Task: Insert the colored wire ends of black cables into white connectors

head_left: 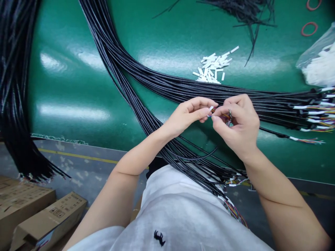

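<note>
In the middle of the head view, my left hand (192, 113) pinches a small white connector (211, 108) between thumb and fingers. Thin coloured wires (225, 115) run from the connector into my right hand (238, 122), whose thumb and index finger are closed on them. The fingers partly hide the wire ends. Just beyond my hands lies a thick bundle of black cables (183, 85). A second bundle of black cables (138, 111) passes beneath my left forearm and hangs over the table's near edge.
A pile of short white sleeves (213, 66) lies beyond the cables. Stripped coloured cable ends (319, 113) and a clear bag of white pieces (320, 64) are at right. Black offcuts (240, 10) lie far back; more cables (15, 87) hang at left above cardboard boxes (49, 219).
</note>
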Motion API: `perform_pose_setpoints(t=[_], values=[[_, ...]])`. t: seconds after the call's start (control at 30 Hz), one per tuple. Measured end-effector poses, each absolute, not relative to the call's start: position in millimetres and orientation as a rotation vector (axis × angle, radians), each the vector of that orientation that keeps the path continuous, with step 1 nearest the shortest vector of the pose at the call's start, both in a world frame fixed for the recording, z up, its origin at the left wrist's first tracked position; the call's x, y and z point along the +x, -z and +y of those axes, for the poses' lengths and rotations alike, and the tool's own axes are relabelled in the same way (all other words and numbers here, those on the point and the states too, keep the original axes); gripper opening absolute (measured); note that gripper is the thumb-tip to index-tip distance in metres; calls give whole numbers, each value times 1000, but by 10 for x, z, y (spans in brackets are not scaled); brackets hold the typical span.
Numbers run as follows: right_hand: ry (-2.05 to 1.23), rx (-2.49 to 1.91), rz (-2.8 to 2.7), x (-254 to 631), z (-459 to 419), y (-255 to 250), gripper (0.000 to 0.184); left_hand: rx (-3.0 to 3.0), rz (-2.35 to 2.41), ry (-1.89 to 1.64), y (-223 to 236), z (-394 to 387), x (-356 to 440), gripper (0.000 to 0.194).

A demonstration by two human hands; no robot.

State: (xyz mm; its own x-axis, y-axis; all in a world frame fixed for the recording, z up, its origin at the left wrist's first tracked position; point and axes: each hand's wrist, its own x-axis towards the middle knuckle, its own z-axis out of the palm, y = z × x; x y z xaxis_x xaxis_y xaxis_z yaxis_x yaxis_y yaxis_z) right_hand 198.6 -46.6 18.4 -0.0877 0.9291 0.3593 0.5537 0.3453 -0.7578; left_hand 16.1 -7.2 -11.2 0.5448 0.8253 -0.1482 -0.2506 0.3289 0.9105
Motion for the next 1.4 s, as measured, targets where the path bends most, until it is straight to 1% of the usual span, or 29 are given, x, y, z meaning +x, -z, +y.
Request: perform_pose_setpoints(t=[0.07,0.23,0.4,0.53,0.93,1.27,1.4], values=[[-500,-1310,-1751,1973,-477,-175,11,902,675,-748,97,-84,166,36],[-414,-1362,-1758,1953,-490,-150,10,798,698,-675,54,-92,167,43],[-482,-1371,-1742,1938,-490,-183,11,805,703,-674,71,-86,168,47],[-537,-1370,-1718,1934,-487,-207,15,779,694,-677,65,-90,172,47],[-591,-1371,-1761,1982,-480,-216,14,752,706,-685,75,-83,170,45],[-203,-1270,-1924,1987,-481,-136,15,704,700,-719,22,-105,182,45],[-154,-1247,-1947,1999,-482,-151,13,717,713,-733,54,-104,180,43]])
